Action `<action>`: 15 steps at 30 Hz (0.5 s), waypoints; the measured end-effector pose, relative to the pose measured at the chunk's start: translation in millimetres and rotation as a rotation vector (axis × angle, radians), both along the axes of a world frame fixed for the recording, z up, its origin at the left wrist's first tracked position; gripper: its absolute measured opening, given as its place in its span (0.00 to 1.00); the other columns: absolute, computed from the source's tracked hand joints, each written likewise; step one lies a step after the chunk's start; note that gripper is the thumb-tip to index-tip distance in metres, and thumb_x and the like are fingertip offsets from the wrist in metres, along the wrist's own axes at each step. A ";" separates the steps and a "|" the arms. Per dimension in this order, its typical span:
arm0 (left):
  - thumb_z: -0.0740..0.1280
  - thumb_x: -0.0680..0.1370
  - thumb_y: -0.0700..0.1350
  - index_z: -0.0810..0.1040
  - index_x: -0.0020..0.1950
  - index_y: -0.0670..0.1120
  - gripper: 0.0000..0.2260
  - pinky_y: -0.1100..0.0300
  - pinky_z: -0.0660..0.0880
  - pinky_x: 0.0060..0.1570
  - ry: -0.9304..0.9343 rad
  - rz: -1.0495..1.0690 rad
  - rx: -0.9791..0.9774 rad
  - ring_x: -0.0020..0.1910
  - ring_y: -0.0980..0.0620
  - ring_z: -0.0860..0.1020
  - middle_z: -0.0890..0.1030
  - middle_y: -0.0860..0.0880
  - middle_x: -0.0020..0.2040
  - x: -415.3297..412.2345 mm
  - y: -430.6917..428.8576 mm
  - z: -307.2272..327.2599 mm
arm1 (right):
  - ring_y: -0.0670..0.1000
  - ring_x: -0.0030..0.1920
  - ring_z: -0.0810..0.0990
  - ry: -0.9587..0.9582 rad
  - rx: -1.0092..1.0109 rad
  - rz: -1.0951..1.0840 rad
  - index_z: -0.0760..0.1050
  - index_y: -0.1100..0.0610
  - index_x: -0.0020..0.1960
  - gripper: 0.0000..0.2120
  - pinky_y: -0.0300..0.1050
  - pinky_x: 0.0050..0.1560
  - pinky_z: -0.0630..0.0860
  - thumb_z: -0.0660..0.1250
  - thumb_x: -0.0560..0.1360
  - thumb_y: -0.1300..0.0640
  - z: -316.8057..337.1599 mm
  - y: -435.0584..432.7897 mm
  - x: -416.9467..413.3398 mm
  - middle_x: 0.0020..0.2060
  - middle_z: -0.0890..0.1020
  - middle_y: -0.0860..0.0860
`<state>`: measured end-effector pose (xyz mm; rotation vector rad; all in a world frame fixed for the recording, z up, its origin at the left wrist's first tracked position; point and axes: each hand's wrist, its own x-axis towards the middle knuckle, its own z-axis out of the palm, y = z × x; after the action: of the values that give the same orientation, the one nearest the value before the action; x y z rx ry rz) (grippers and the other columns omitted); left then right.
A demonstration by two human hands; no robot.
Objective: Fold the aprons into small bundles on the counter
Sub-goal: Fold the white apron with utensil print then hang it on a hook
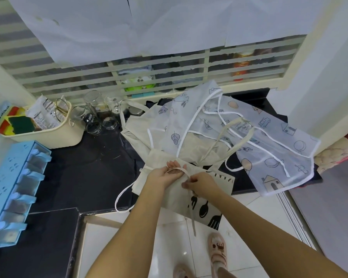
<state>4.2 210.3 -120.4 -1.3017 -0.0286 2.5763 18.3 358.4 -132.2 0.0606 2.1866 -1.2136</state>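
The person stands at the edge of the black stone counter point(84, 169), both bare arms reaching forward over a beige cloth apron printed with black kitchen utensils point(205, 207). That apron lies partly folded at the counter's front edge, its printed end hanging over towards the white tiled floor point(169, 247).

The left hand point(167, 171) is turned palm up with its fingers straight and relaxed, gripping nothing. A beige fabric strap point(180, 169) of the apron lies across the palm. The right hand point(199, 182), just beside it, pinches that strap between curled fingers and thumb, and the loose end dangles down past the counter edge.

Behind the hands a translucent white plastic apron with cartoon drawings and white trim point(269, 137) is spread unfolded across the counter, draped over a plain beige apron point(139, 125) (only part of which shows).

To the left sit a cream plastic basket point(54, 135) holding sponges and packets, a cluster of clear glass jars point(92, 115) and, nearer, a light blue plastic box with a row of compartments point(12, 185). Pink sandals point(217, 251) show on the floor below.
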 end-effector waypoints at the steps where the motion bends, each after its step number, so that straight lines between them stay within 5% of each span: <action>1: 0.49 0.81 0.35 0.70 0.42 0.42 0.13 0.46 0.67 0.58 0.011 0.017 -0.007 0.37 0.50 0.71 0.70 0.47 0.36 -3.0 -2.1 -0.9 | 0.44 0.26 0.75 -0.074 -0.123 -0.111 0.74 0.58 0.34 0.12 0.30 0.30 0.73 0.69 0.76 0.59 1.3 -3.5 -2.8 0.30 0.77 0.52; 5: 0.56 0.82 0.37 0.72 0.43 0.38 0.09 0.52 0.72 0.59 0.047 -0.066 -0.230 0.37 0.49 0.73 0.72 0.45 0.35 -4.6 -8.2 5.5 | 0.50 0.36 0.80 -0.268 -0.588 -0.451 0.76 0.65 0.43 0.05 0.35 0.38 0.80 0.65 0.77 0.66 5.0 -10.8 -13.6 0.37 0.81 0.58; 8: 0.62 0.80 0.41 0.71 0.38 0.43 0.10 0.56 0.73 0.39 0.012 -0.325 -0.501 0.29 0.53 0.73 0.74 0.49 0.31 6.2 -10.4 7.9 | 0.48 0.37 0.81 -0.332 -0.790 -0.503 0.76 0.65 0.47 0.04 0.35 0.39 0.79 0.63 0.78 0.66 10.1 -18.4 -17.9 0.37 0.82 0.56; 11: 0.66 0.78 0.52 0.71 0.34 0.46 0.15 0.68 0.62 0.21 -0.027 -0.499 -0.676 0.18 0.58 0.63 0.69 0.53 0.23 17.5 -14.7 10.1 | 0.48 0.38 0.81 -0.278 -0.857 -0.470 0.76 0.65 0.47 0.04 0.35 0.42 0.79 0.62 0.78 0.67 14.3 -31.2 -18.4 0.38 0.82 0.55; 15: 0.61 0.71 0.71 0.74 0.34 0.44 0.29 0.65 0.64 0.26 0.026 -0.830 -0.707 0.24 0.55 0.66 0.71 0.50 0.27 30.5 -16.0 17.2 | 0.49 0.39 0.80 -0.256 -0.971 -0.383 0.75 0.65 0.45 0.06 0.38 0.46 0.77 0.59 0.76 0.69 23.3 -44.2 -18.1 0.35 0.81 0.55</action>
<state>34.7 194.3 -103.2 -1.1052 1.2358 1.8924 0.2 314.2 -108.9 0.2178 1.2149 -2.2153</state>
